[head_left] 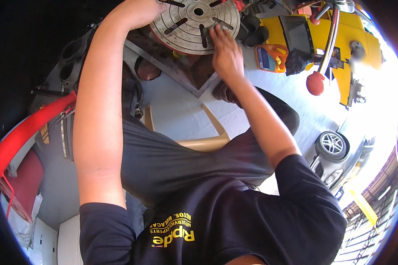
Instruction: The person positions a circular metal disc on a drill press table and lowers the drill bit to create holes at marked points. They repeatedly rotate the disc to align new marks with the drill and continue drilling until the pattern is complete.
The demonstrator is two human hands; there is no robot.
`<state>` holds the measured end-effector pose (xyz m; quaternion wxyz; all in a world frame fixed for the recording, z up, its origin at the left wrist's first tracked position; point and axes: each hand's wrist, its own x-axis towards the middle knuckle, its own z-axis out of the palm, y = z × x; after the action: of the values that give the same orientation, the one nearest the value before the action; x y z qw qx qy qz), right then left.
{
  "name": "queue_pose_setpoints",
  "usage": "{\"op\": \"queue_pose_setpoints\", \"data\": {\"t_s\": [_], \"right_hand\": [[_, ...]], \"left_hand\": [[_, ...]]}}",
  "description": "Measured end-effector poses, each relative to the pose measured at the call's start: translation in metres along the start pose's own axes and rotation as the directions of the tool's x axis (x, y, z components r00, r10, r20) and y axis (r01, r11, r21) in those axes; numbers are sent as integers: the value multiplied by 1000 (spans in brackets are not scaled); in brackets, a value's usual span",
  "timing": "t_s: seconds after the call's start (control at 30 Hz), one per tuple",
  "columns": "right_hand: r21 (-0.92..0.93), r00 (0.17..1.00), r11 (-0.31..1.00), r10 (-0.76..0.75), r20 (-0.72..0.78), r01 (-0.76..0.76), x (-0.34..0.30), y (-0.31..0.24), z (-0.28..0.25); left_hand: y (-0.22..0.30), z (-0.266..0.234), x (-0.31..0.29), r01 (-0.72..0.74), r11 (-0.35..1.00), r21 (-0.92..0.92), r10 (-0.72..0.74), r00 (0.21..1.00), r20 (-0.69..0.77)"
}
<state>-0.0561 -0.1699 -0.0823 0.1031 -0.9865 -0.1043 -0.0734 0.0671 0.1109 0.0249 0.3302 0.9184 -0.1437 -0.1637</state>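
The left hand curls over the rim of the round slotted metal plate at the top; the right hand lies spread flat on its face, gripping nothing. Fingers could catch in a slot. The red-knobbed lever crowds the right side
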Motion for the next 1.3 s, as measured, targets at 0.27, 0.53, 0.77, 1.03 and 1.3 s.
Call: {"op": "queue_pose_setpoints", "data": {"t_s": [0.27,0.53,0.77,1.03,1.3], "right_hand": [[-105,993,988,-105,58,111,50,-18,14],[-245,995,964,-98,19,100,86,-6,22],[-194,999,980,-54,6,54,84,-1,10],[-93,979,975,-200,29,202,59,-5,13],[-106,983,978,-173,58,179,39,-41,12]], "left_hand": [[1,-16,-10,16,997,-78,-17,1000,-14],[-9,-9,3,-12,999,-37,11,1000,-24],[-4,-7,-2,-72,997,2,72,997,-26],[7,-15,-5,-51,999,-4,51,997,63],[-21,16,7,-15,1000,-8,16,992,129]]}}
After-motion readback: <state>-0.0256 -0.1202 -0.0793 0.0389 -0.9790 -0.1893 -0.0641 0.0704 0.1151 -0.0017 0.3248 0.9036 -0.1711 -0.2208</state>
